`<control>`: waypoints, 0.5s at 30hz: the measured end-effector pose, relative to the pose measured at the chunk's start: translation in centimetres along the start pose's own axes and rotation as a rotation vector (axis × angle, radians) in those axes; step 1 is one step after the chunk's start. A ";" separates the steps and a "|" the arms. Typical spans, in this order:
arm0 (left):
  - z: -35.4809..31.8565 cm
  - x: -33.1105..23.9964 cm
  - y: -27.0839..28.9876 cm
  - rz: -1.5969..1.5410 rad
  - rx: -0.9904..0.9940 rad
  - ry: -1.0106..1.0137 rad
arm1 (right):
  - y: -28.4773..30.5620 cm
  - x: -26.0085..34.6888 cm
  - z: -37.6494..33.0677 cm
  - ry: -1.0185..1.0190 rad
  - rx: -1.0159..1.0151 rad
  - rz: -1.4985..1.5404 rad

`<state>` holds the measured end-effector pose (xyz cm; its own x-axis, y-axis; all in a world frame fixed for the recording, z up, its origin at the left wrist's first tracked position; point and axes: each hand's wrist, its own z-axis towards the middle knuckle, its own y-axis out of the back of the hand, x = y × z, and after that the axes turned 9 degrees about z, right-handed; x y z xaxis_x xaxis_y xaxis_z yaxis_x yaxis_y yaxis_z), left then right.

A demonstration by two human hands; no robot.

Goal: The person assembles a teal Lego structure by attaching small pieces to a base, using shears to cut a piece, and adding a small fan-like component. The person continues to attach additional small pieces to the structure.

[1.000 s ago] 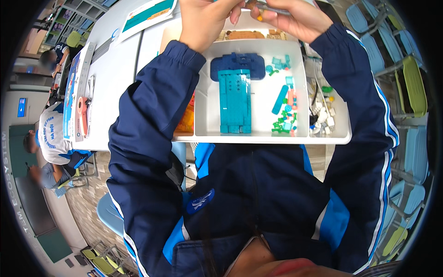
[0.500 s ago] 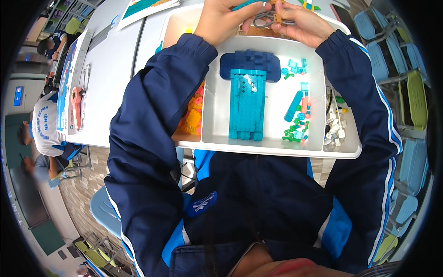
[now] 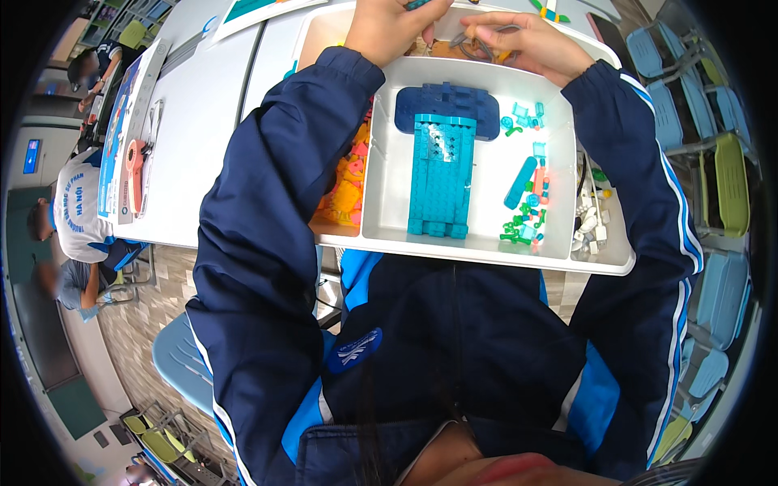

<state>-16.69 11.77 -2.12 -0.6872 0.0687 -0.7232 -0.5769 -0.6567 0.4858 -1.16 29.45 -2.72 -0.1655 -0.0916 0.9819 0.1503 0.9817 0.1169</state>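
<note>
Currently, the teal assembly (image 3: 442, 174) lies joined in the tray (image 3: 486, 250), loose pieces (image 3: 525, 230) lie unattached at right, and far, the left hand (image 3: 387, 29) grips a teal piece (image 3: 416, 3), the right hand (image 3: 541, 44) a grey cord (image 3: 485, 52).

A head-worn fisheye looks steeply down the jacket front (image 3: 502, 340). Left hand (image 3: 395, 31) and right hand (image 3: 539, 44) show close, at the view's top.
</note>
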 end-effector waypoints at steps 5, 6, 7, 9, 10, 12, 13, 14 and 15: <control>-0.3 -1.1 0.4 0.064 0.021 0.084 | -0.7 2.7 -0.8 0.082 -0.152 0.084; -0.4 -1.5 0.3 0.071 0.039 0.117 | -0.5 2.6 -1.0 0.107 -0.177 0.099; -0.5 -1.5 0.1 0.104 0.002 -0.020 | -0.5 2.5 -1.0 0.132 -0.196 0.116; -0.6 -1.5 -0.4 0.171 -0.073 -0.294 | -0.7 3.1 -1.1 0.114 -0.187 -0.011; -0.7 -1.7 -0.3 0.217 -0.011 -0.339 | -0.7 3.2 -1.2 0.104 -0.186 -0.073; -0.8 -2.1 0.3 0.309 0.114 -0.427 | -0.5 2.9 -1.3 0.132 -0.098 -0.002; -0.9 -2.2 0.2 0.313 0.133 -0.459 | -0.5 2.8 -1.4 0.145 -0.056 0.032; -0.9 -2.1 0.1 0.323 0.120 -0.474 | -0.6 2.6 -1.3 0.144 -0.071 0.065; -0.7 -1.9 0.0 0.333 0.107 -0.489 | -0.8 2.4 -1.2 0.144 -0.087 0.098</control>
<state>-15.05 11.10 -1.10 -0.9473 0.2268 -0.2262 -0.3197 -0.6244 0.7127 -0.54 28.29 -0.30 -0.0062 -0.0257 0.9997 0.2439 0.9694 0.0264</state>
